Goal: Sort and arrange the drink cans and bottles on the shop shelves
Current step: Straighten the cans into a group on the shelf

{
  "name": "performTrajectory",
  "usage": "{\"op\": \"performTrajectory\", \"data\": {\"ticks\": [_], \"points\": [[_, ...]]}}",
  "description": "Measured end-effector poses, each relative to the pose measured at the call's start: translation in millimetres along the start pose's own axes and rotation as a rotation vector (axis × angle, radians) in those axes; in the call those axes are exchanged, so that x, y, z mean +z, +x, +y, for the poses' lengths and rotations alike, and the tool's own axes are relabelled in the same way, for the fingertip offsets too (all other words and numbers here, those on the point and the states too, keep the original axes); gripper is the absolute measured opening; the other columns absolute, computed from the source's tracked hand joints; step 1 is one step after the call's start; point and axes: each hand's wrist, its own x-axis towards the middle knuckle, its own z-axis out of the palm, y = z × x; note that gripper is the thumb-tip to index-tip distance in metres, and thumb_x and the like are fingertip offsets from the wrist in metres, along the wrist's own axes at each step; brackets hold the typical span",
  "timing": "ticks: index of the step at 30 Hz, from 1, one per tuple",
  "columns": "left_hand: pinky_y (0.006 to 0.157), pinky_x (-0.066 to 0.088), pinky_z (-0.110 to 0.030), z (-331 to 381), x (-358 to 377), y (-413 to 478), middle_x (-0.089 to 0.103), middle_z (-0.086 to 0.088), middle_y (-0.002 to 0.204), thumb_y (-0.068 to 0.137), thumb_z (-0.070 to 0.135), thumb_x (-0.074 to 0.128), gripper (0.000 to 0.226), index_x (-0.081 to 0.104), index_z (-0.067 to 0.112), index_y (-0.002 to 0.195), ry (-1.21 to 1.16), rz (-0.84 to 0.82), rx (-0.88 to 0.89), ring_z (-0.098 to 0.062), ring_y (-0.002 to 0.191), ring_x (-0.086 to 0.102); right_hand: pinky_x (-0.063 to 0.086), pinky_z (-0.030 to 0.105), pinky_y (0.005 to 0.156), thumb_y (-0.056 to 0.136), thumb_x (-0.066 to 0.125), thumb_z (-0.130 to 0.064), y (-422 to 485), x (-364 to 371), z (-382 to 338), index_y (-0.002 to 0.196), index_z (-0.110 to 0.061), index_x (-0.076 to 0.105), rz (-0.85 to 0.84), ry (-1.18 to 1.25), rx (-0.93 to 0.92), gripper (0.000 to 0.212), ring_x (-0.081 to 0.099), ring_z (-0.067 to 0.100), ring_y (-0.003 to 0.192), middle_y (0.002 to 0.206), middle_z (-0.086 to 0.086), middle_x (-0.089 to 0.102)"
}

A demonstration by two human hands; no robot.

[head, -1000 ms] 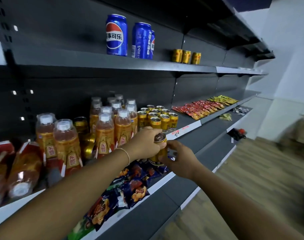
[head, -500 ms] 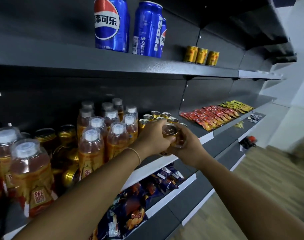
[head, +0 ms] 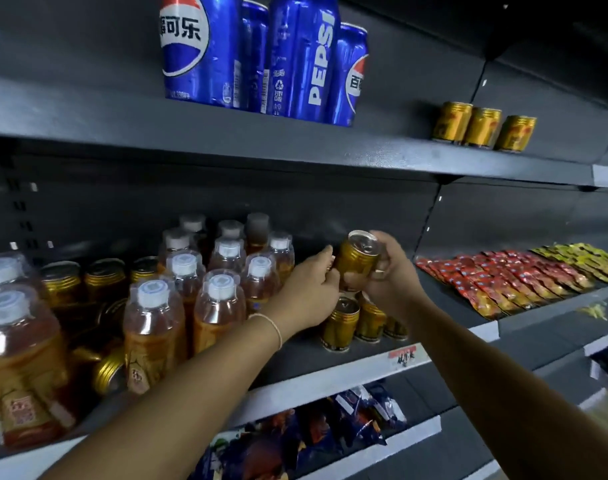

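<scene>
A small gold can (head: 357,258) is tilted in the air above the middle shelf (head: 330,379), gripped by my right hand (head: 390,277). My left hand (head: 307,292) touches the can's left side with its fingertips. Directly below stand several more gold cans (head: 342,322) in a cluster on that shelf. To the left is a block of orange tea bottles (head: 223,296) with white caps, and gold cans (head: 84,282) stand and lie behind them. On the top shelf stand blue Pepsi cans (head: 261,53) and three gold cans (head: 482,128).
Red and yellow snack packets (head: 517,275) lie in rows on the middle shelf to the right. Dark blue snack bags (head: 313,441) fill the shelf below. The top shelf's edge (head: 295,143) overhangs the cans closely.
Both hands have lifted the gold can up from near the shelf's front edge and carried it further in, above the can cluster. The camera has moved closer to the shelves.
</scene>
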Motion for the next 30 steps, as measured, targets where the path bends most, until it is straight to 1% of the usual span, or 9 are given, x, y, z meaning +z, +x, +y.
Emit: {"op": "performTrajectory", "data": {"ticks": [4,7,10,13,15,17,22,27,30], "points": [[0.098,0.031,-0.022,-6,18,15,0.049,-0.006,0.142,0.096,0.019,0.044,0.047,0.043,0.019,0.143,0.169,-0.028,-0.076,-0.024,0.13,0.046,0.055,0.04,0.094,0.07,0.089,-0.016,48,-9,21,0.109,-0.039,0.049,-0.008,0.085,0.041,0.06,0.067,0.011,0.102,0.109,-0.007,0.068],[0.093,0.036,-0.023,-10,30,26,0.052,-0.004,0.135,0.094,0.023,0.047,0.042,0.048,0.018,0.136,0.25,-0.044,-0.135,-0.021,0.121,0.052,0.051,0.025,0.08,0.069,0.091,-0.025,80,-4,30,0.1,-0.031,0.055,-0.018,0.062,0.053,0.048,0.066,0.006,0.093,0.1,-0.011,0.068],[0.103,0.04,-0.029,-13,39,35,0.049,-0.006,0.14,0.097,0.035,0.047,0.047,0.045,0.015,0.14,0.347,-0.059,-0.178,-0.021,0.125,0.049,0.043,0.013,0.064,0.068,0.091,-0.026,107,9,37,0.08,-0.029,0.065,-0.105,0.071,0.083,0.029,0.063,-0.004,0.08,0.083,-0.015,0.068],[0.112,0.035,-0.034,-15,47,42,0.039,-0.006,0.15,0.099,0.043,0.046,0.057,0.037,0.015,0.147,0.403,-0.078,-0.205,-0.022,0.135,0.041,0.047,0.015,0.07,0.067,0.091,-0.031,122,25,38,0.093,-0.025,0.064,-0.19,0.083,0.18,0.038,0.063,0.006,0.085,0.094,-0.011,0.066],[0.115,0.032,-0.035,-15,51,44,0.029,-0.007,0.157,0.099,0.048,0.044,0.063,0.031,0.015,0.151,0.441,-0.08,-0.214,-0.023,0.14,0.035,0.051,0.025,0.085,0.066,0.091,-0.029,129,36,37,0.118,-0.026,0.057,-0.215,0.055,0.115,0.062,0.062,0.015,0.099,0.108,-0.007,0.061],[0.117,0.029,-0.034,-17,55,44,0.017,-0.009,0.161,0.099,0.051,0.043,0.069,0.024,0.014,0.154,0.485,-0.087,-0.223,-0.025,0.146,0.026,0.052,0.031,0.088,0.063,0.091,-0.026,136,45,35,0.124,-0.028,0.049,-0.223,0.031,0.017,0.074,0.061,0.019,0.103,0.113,-0.003,0.058],[0.123,0.008,-0.033,-25,67,40,0.001,-0.017,0.163,0.101,0.045,0.038,0.076,0.006,0.002,0.155,0.614,-0.094,-0.214,-0.025,0.151,-0.005,0.045,0.025,0.078,0.061,0.091,-0.031,153,76,43,0.128,-0.02,0.05,-0.278,-0.105,-0.008,0.08,0.053,0.014,0.095,0.103,-0.006,0.051],[0.122,0.002,-0.03,-27,69,41,0.005,-0.022,0.162,0.102,0.042,0.032,0.072,0.011,-0.003,0.154,0.713,-0.082,-0.181,-0.028,0.151,-0.002,0.033,0.017,0.047,0.057,0.086,-0.053,158,100,46,0.108,-0.022,0.063,-0.361,-0.378,-0.005,0.064,0.049,0.009,0.071,0.093,-0.004,0.06],[0.123,0.005,-0.032,-28,67,42,0.008,-0.022,0.162,0.102,0.043,0.032,0.072,0.012,-0.003,0.154,0.732,-0.097,-0.17,-0.028,0.151,0.001,0.045,0.023,0.061,0.06,0.084,-0.056,162,109,54,0.119,-0.019,0.062,-0.441,-0.449,0.027,0.073,0.06,0.019,0.091,0.114,0.004,0.065]]}}
